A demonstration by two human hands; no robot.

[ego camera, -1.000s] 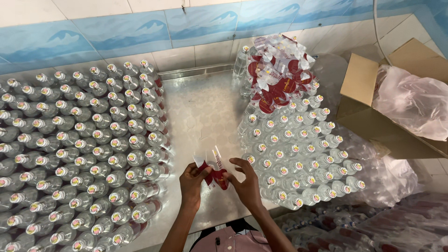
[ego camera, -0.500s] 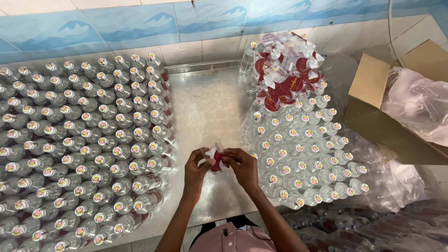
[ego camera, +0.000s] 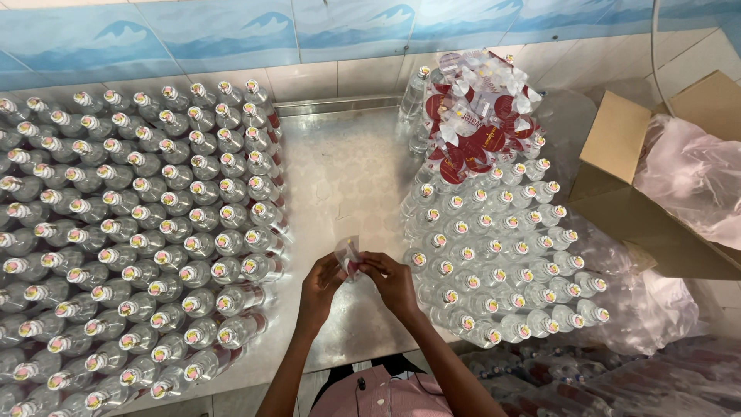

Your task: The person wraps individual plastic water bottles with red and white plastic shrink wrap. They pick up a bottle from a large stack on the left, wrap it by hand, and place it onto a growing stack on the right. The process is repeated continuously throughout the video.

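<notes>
My left hand (ego camera: 320,287) and my right hand (ego camera: 394,283) meet over the metal table (ego camera: 343,166), and both pinch a small clear plastic sleeve with a red print (ego camera: 349,255). The sleeve stands up between my fingertips. To the left stand many capped clear bottles (ego camera: 147,232) in rows. To the right stands another block of capped bottles (ego camera: 502,247). A loose heap of red-printed clear sleeves (ego camera: 480,116) rests on the far end of the right block.
An open cardboard box (ego camera: 656,201) with a pink-white plastic bag (ego camera: 695,174) sits at the right. Crumpled clear plastic (ego camera: 656,301) lies beside the right bottles. A tiled wall with a blue wave band (ego camera: 231,31) runs along the back.
My hands have drawn closer together and nearer to me, and the sleeve, first spread between them, is now bunched upright at my fingertips.
</notes>
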